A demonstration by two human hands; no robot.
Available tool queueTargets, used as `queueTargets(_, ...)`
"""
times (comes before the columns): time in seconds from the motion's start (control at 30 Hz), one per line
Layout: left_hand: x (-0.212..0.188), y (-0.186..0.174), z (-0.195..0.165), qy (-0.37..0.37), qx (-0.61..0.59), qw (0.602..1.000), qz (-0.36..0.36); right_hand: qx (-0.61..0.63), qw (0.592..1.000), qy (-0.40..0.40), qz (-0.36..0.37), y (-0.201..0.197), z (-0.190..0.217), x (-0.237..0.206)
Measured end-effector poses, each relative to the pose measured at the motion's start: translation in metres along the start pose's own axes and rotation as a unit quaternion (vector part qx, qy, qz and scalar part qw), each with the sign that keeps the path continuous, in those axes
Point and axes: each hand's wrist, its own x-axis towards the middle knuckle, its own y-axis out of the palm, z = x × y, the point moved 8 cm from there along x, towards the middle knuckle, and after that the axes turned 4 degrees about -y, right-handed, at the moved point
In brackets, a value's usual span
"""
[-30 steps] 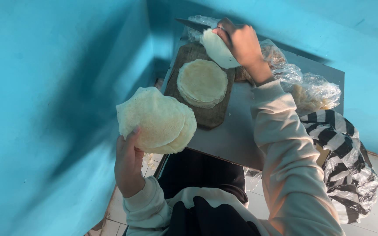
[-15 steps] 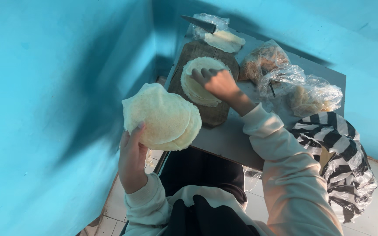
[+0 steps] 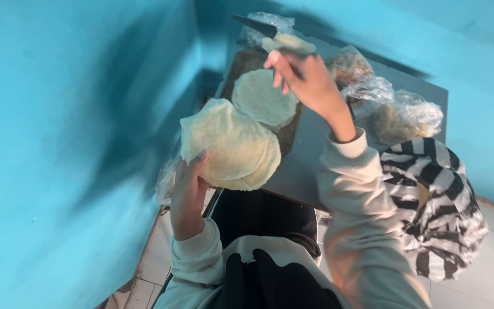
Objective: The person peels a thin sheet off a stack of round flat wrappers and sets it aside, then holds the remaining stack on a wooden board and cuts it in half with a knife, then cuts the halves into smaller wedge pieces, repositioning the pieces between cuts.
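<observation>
The left hand [image 3: 188, 191] holds a stack of flatbreads [image 3: 231, 144] from below, its fingers curled on the near edge, so the stack could tip and slide off. The right hand [image 3: 307, 80] hovers with loosely spread, empty fingers over the single flatbread [image 3: 263, 98] on the dark board [image 3: 288, 133], near the knife [image 3: 270, 34] on the tabletop [image 3: 315, 166], which a careless reach could knock.

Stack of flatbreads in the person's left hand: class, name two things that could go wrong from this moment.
1. The stack of flatbreads is held up off the table by the left hand at one edge only, so rounds might slide off.
2. The right hand hovers just in front of the knife at the board's far end and could brush its blade.
</observation>
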Motion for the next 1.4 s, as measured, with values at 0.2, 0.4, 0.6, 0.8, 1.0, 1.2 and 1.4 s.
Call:
queueTargets(0.2, -0.032, 0.061, 0.033, 0.033, 0.072, 0.995, 0.063, 0.409, 0.884, 0.225, 0.011, 0.031, -0.037, -0.105)
queueTargets(0.4, -0.043, 0.080, 0.056, 0.001, 0.379, 0.923, 0.066, 0.358, 0.880, 0.312, 0.024, 0.048, -0.083, -0.231)
queueTargets(0.6, -0.038, 0.124, 0.129, -0.097, 0.470, 0.865, 0.144, 0.142, 0.974, 0.155, -0.078, -0.015, -0.074, -0.297)
queueTargets(0.8, -0.035, 0.230, 0.228, -0.012, 0.250, 0.885, 0.393, 0.339, 0.882, 0.242, -0.221, -0.091, -0.106, -0.439)
queueTargets(1.0, -0.051, 0.290, 0.325, 0.176, 0.450, 0.814, 0.322, 0.544, 0.738, 0.308, -0.253, -0.090, -0.159, -0.543)
queueTargets(1.2, -0.052, 0.334, 0.336, 0.266, 0.549, 0.734, 0.298, 0.489, 0.726, 0.304, -0.375, -0.121, -0.219, -0.597)
queueTargets(1.4, -0.079, 0.339, 0.325, 0.129, 0.370, 0.831, 0.394, 0.480, 0.701, 0.279, -0.447, -0.160, -0.256, -0.601)
